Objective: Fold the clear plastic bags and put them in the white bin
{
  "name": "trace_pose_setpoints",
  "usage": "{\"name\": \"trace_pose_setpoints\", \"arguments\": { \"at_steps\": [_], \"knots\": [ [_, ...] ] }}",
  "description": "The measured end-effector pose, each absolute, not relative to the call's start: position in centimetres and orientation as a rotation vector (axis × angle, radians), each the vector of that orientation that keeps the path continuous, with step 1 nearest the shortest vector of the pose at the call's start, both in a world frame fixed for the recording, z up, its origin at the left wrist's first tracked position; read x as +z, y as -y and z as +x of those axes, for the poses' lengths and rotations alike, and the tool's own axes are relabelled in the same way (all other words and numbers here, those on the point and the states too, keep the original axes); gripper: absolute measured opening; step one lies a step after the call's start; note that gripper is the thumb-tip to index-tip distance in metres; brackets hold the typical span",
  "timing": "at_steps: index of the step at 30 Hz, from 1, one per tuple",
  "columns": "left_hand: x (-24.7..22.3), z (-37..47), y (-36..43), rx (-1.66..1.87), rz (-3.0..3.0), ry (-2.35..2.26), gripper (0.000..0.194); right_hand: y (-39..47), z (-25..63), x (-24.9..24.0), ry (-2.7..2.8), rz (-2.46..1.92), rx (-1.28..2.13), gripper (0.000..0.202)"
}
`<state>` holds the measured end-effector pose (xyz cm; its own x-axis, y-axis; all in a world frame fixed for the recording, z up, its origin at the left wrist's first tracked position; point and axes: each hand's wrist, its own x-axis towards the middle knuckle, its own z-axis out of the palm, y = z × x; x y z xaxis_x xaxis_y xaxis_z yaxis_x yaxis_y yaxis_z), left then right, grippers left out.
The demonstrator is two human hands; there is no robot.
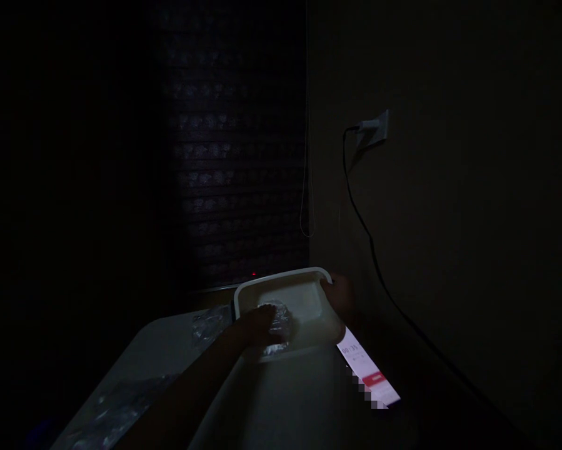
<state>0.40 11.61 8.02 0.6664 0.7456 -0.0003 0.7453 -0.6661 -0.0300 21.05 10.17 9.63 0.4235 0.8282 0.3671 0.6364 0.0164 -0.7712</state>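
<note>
A pale, open plastic container (304,300) is tilted above the white table, its inside facing me. My right hand (339,295) grips its right rim, with the thumb over the edge. My left hand (259,325) reaches into the container's left side, its fingers on a crinkled clear plastic packet (279,317). The dim light hides part of the fingers. More clear plastic (210,324) lies on the table just left of the container.
The white table (168,334) carries further clear plastic (116,409) at the lower left. A lit phone (367,369) lies right of the container. A black cable (372,244) runs down from a wall socket (379,128). Blinds (234,175) hang behind.
</note>
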Motion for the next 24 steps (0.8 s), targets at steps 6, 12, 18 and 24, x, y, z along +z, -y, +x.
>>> {"name": "trace_pose_setpoints", "arguments": {
  "at_steps": [6, 12, 18, 24],
  "knots": [
    [8.3, 0.0, -12.3, 0.115, -2.87, 1.288, 0.09, -10.5, 20.8, 9.2, 1.295, -1.653, 0.267, 0.026],
    [9.3, -0.3, -12.7, -0.088, -2.837, 1.249, 0.076, -11.8, 21.8, 8.9, 1.344, -1.645, 0.373, 0.023],
    [10.5, -2.3, -12.4, -0.575, -2.695, 1.192, 0.032, -14.7, 23.5, 9.7, 1.337, -1.774, 0.367, 0.02],
    [9.4, -2.9, -10.7, -0.583, -2.715, 1.022, 0.02, -17.2, 24.5, 9.4, 1.451, -1.829, 0.304, 0.019]
  ]
}}
